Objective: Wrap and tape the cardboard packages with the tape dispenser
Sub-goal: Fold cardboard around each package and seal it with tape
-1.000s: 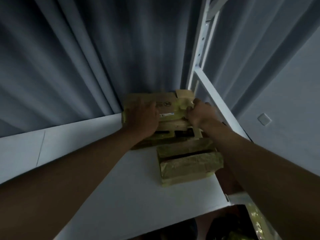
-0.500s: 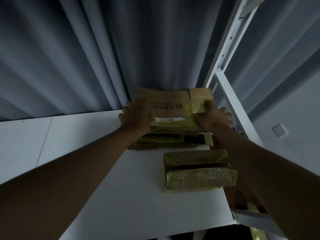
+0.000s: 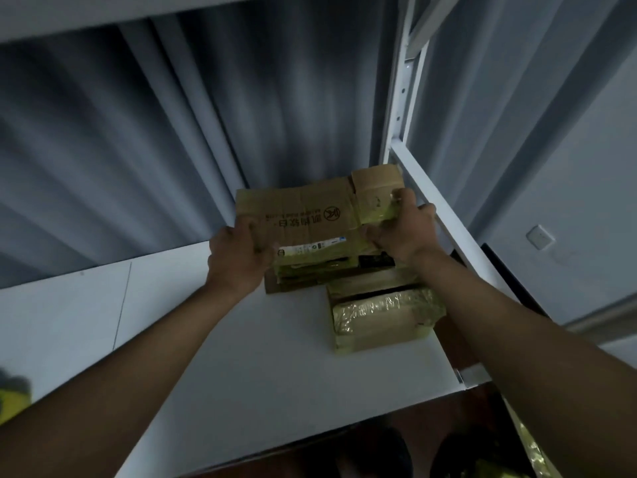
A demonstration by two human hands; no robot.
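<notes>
Item: flat brown cardboard package with printed characters and a white label, tilted up at the top of a stack of taped cardboard pieces on a white shelf. Left hand grips its left edge, fingers curled; right hand grips its right, yellow-taped end. Just beside: a tape-wrapped cardboard package, lying flat near the shelf's right edge. Behind: grey pleated curtain; white metal upright.

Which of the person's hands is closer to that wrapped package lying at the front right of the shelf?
The right. The right hand grips the top cardboard package's right end, above the wrapped package. The left hand holds that package's left end, farther off to the side.
</notes>
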